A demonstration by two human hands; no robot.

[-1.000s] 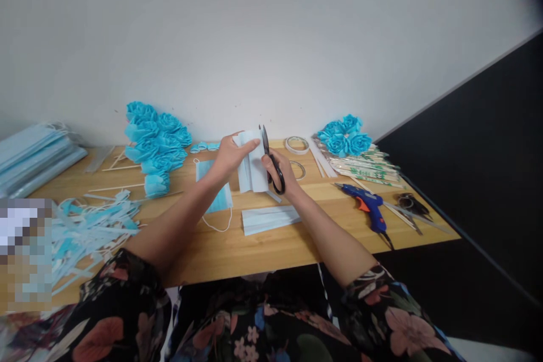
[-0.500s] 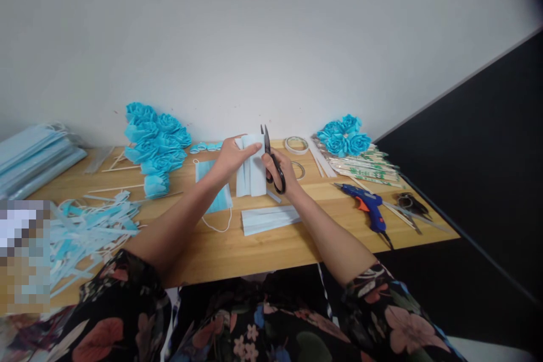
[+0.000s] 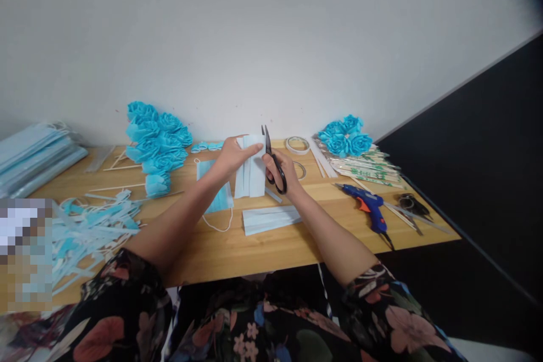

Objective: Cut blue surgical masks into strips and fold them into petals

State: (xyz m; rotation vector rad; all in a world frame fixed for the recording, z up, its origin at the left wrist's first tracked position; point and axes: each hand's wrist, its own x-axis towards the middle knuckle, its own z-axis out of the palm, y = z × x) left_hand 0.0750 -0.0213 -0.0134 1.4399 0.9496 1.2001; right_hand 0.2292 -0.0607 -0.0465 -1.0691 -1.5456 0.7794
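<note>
My left hand [image 3: 238, 154] pinches a light blue face mask piece [image 3: 251, 178] upright above the table, thumb across its upper part. In my right hand [image 3: 283, 167] is a pair of black scissors [image 3: 278, 171], blades pointing up along the piece's right edge and slightly parted at the tips. Behind my left wrist lies a blue face mask [image 3: 221, 198] with white ear loops. A flat pale mask piece [image 3: 269, 219] rests on the table below the scissors, and a thin cut strip [image 3: 274, 195] lies just above it.
Blue flowers [image 3: 156, 138] stand at back left, more flowers [image 3: 347, 137] on wrapped sticks [image 3: 373, 168] at right. A blue glue gun [image 3: 368, 203] lies right. Tape rolls [image 3: 297, 145] sit at the back. Cut scraps [image 3: 93, 226] and stacked masks [image 3: 38, 153] fill the left side.
The scissors and both hands have barely shifted; the piece's folds sit slightly differently in my left hand. The whole view has moved a little.
</note>
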